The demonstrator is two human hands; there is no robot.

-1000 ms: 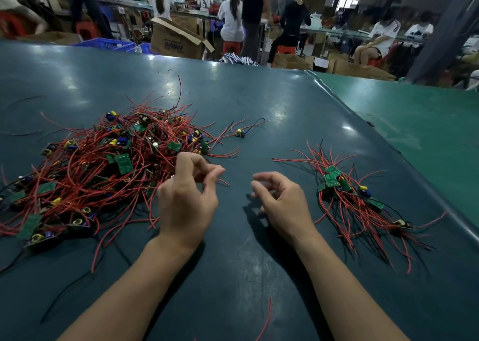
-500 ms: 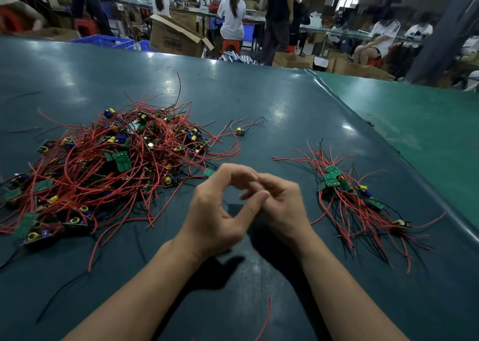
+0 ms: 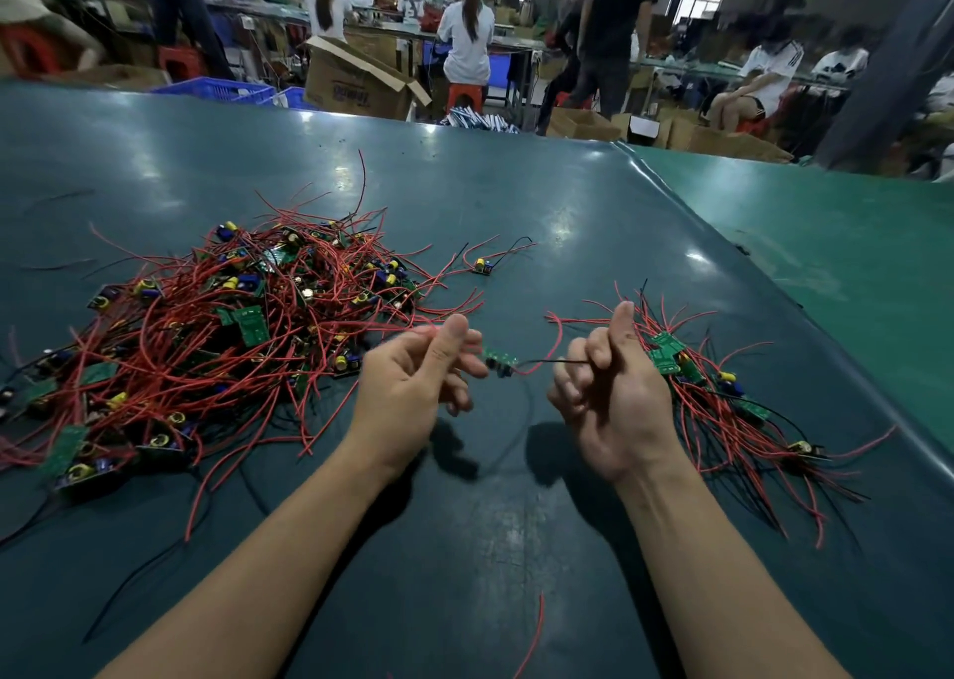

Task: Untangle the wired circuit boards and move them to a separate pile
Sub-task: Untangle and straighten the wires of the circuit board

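Note:
A big tangled pile of red-wired green circuit boards lies at the left of the dark green table. A smaller sorted pile lies at the right. Between my hands hangs one small green circuit board, lifted above the table. My left hand pinches its red wires on the left side. My right hand pinches its black and red wires on the right, thumb pointing up.
One single wired board lies apart beyond my hands. A loose red wire lies near the front edge. A lighter green table adjoins at the right. Cardboard boxes, crates and seated people fill the background.
My hands were together in the middle half a second ago. They have now drawn apart, with one board and its wires stretched between them, freed from the big pile.

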